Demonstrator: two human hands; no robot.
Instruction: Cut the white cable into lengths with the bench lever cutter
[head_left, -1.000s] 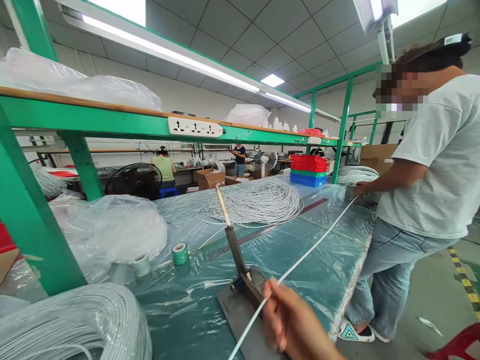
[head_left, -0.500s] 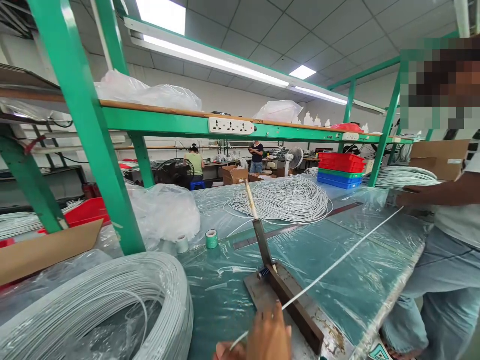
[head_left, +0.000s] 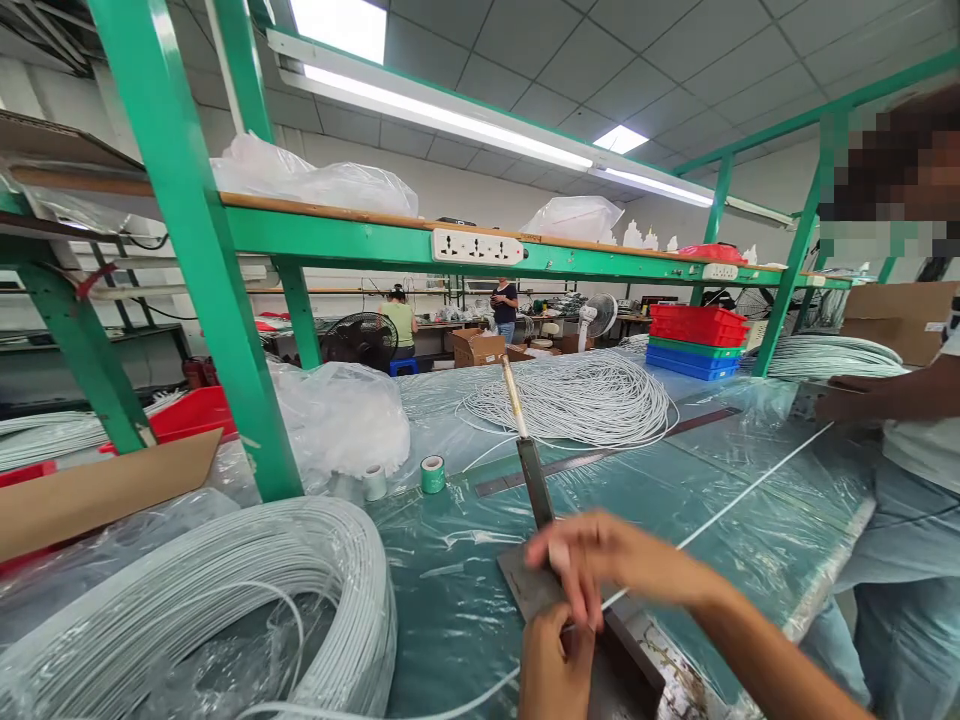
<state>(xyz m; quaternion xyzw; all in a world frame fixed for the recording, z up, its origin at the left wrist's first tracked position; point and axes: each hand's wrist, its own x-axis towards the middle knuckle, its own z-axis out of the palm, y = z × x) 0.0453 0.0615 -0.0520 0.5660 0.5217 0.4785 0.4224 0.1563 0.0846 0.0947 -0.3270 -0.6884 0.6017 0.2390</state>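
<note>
A white cable (head_left: 720, 512) stretches tight across the bench from my left hand (head_left: 553, 668) to a co-worker's hand (head_left: 846, 404) at the far right. At the bottom edge, my left hand is closed around the cable, right by the lever cutter's base plate (head_left: 525, 592). My right hand (head_left: 600, 562) hovers blurred just above it, fingers spread, one fingertip pointing down at the cable next to my left hand. The cutter's lever (head_left: 525, 440) stands raised behind my hands.
A big coil of white cable (head_left: 225, 600) lies at front left, another coil (head_left: 585, 398) mid-bench. Tape rolls (head_left: 432, 474) and a plastic bag (head_left: 337, 420) sit by a green post (head_left: 217, 300). Red and blue bins (head_left: 694, 340) are stacked at the back. Plastic sheet covers the bench.
My right hand has come into view from the right and now hangs over the cutter base. My left hand still grips the cable. The view has shifted slightly left.
</note>
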